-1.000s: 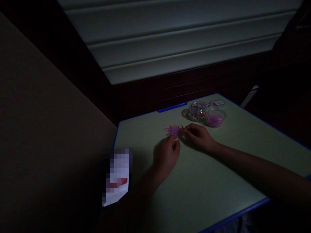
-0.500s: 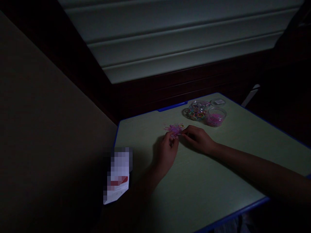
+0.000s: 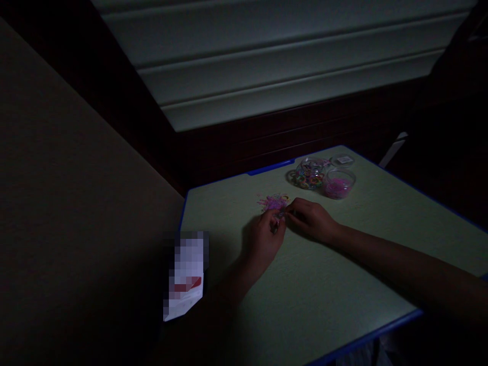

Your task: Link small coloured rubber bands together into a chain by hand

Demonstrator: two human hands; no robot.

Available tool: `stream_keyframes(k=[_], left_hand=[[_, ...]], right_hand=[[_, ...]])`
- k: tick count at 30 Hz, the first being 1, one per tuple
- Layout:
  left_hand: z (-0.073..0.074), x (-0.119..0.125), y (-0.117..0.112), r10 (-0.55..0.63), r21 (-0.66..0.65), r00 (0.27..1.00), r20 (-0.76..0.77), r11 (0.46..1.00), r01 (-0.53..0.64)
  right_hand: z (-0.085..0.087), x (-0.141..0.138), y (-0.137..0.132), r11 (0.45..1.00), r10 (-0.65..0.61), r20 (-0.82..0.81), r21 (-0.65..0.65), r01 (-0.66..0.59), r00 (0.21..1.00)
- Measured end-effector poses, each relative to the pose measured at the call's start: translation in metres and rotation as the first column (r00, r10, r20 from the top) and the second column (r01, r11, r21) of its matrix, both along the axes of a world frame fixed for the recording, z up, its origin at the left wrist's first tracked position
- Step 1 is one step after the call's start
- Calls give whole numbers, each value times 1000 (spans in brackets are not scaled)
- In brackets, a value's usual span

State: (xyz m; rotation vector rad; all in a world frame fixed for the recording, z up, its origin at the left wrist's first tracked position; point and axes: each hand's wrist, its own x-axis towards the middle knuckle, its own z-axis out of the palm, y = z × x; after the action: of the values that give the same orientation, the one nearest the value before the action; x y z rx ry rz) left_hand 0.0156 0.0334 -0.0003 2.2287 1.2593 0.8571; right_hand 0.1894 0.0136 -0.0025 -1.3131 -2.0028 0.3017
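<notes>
A loose pile of thin pink and purple pieces that look like small elastic bands (image 3: 272,202) lies on the pale green table (image 3: 324,284). At its near edge, my left hand (image 3: 265,236) is closed in a pinch, with a bit of pink elastic band showing at the fingertips. My right hand (image 3: 310,217) comes in from the right, thumb and forefinger pinched, its tips almost meeting the left ones. Whatever is between the right fingertips is too small and dark to make out.
Behind my right hand stand a clear jar of multicoloured bands (image 3: 309,178) and a clear tub of pink ones (image 3: 338,185). A transparent lid (image 3: 342,160) lies behind them. At the left table edge is a lit, blurred-out screen (image 3: 186,277). Blue edging (image 3: 270,166) borders the table.
My left hand has shifted slightly right, closer to my right hand. The thin pale strand that stretched between the fingertips is no longer plainly visible. The right hand has barely moved.
</notes>
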Motion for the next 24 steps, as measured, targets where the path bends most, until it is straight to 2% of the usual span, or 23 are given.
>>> stream_keyframes(k=[12, 17, 24], left_hand=[[-2, -4, 2, -1, -12, 999, -37, 1000, 0], [-6, -4, 3, 14, 14, 1000, -16, 1000, -13], [-8, -4, 4, 5, 16, 1000, -22, 1000, -5]], right_hand=[[1, -2, -1, 1000, 1, -14, -1, -1, 1000], [2, -2, -2, 997, -72, -105, 1, 73, 992], [4, -3, -2, 999, -22, -30, -41, 20, 999]])
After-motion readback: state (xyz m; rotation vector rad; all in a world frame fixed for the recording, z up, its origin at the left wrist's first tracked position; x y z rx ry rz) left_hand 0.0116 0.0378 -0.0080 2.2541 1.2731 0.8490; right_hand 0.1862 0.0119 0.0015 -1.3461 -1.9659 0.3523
